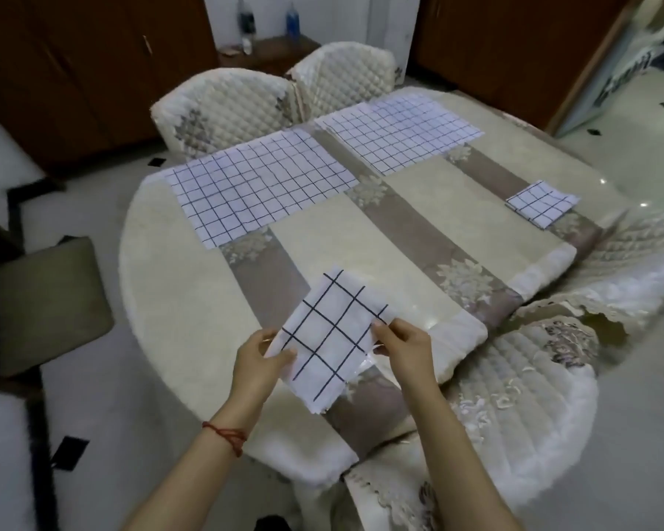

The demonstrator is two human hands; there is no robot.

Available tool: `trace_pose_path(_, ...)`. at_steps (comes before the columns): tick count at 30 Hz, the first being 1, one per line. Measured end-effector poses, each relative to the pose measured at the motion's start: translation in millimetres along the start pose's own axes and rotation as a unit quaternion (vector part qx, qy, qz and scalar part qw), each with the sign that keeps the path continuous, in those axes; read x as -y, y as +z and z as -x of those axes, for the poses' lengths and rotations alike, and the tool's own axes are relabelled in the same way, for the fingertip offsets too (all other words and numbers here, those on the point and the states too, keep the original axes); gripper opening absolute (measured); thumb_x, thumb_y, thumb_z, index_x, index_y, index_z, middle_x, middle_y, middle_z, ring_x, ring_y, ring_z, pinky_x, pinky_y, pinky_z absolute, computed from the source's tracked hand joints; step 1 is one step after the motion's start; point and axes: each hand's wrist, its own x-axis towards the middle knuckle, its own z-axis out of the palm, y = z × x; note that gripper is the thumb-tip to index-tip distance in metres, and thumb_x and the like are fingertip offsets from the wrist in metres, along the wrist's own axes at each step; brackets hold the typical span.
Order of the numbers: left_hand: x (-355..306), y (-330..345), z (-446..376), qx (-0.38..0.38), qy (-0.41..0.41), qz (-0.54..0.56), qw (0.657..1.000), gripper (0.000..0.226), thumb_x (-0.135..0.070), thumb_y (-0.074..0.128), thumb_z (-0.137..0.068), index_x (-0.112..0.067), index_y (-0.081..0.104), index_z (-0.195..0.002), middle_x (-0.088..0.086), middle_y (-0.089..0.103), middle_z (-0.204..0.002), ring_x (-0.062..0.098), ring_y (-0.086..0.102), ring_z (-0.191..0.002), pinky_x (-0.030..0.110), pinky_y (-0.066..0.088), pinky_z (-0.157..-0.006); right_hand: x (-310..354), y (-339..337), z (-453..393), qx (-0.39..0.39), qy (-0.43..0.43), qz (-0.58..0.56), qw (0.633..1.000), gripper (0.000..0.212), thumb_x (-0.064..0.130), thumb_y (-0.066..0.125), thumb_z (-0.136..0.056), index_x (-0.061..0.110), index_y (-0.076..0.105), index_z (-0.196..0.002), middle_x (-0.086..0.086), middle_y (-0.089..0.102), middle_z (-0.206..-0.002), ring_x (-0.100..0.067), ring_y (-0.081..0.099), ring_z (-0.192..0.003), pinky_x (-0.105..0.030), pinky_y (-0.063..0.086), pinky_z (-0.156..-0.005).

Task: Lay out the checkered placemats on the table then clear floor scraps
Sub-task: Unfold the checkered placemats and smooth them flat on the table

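Observation:
A folded white placemat [332, 333] with a dark checkered grid hangs just above the near edge of the oval table [177, 300]. My left hand [259, 362] pinches its left edge and my right hand [403, 346] pinches its right edge. Two checkered placemats lie spread flat on the far side, one at the left [257, 185] and one at the right [399, 134]. Another folded placemat [541, 203] rests near the table's right edge. Dark scraps lie on the pale floor: one at the lower left [70, 452], one behind the table [156, 161], others at the far right [593, 131].
Quilted cream chairs stand behind the table [227, 109], [345, 76] and at its right [526, 396]. A dark stool [47, 304] sits at the left. Two bottles [246, 24] stand on a low wooden shelf between brown cabinets. An open doorway is at the far right.

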Motion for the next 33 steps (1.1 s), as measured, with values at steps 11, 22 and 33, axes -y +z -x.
trace_pose_path(11, -31.2, 9.1, 51.1, 0.11, 0.029, 0.07, 0.991, 0.011, -0.029, 0.057, -0.088, -0.022, 0.065, -0.084, 0.004, 0.068, -0.094, 0.023, 0.065, -0.098, 0.036, 0.055, -0.079, 23.9, 31.7, 53.1, 0.002, -0.117, 0.174, 0.978, 0.038, 0.024, 0.069, -0.077, 0.012, 0.045, -0.05, 0.007, 0.039, -0.047, -0.009, 0.034, -0.051, -0.026, 0.03, -0.053)
trace_pose_path(22, -32.7, 0.0, 62.7, 0.034, -0.031, 0.134, 0.99, 0.012, -0.006, 0.051, -0.085, -0.001, 0.06, -0.078, 0.016, 0.054, -0.076, 0.024, 0.056, -0.064, 0.025, 0.052, -0.055, 36.3, 28.6, 64.0, 0.183, -0.173, 0.273, 0.929, 0.026, 0.021, 0.076, -0.07, 0.025, 0.052, -0.061, 0.006, 0.055, -0.073, -0.013, 0.052, -0.071, -0.029, 0.044, -0.066)
trace_pose_path(33, -26.3, 23.0, 63.1, -0.183, 0.092, -0.073, 0.976, 0.013, -0.006, 0.056, -0.084, -0.012, 0.065, -0.077, 0.003, 0.064, -0.076, 0.022, 0.059, -0.078, 0.029, 0.042, -0.067, 64.7, -43.3, 12.6, 0.196, -0.243, 0.252, 0.916, 0.03, 0.016, 0.062, -0.084, 0.016, 0.042, -0.061, 0.006, 0.038, -0.05, -0.006, 0.035, -0.048, -0.015, 0.029, -0.046)
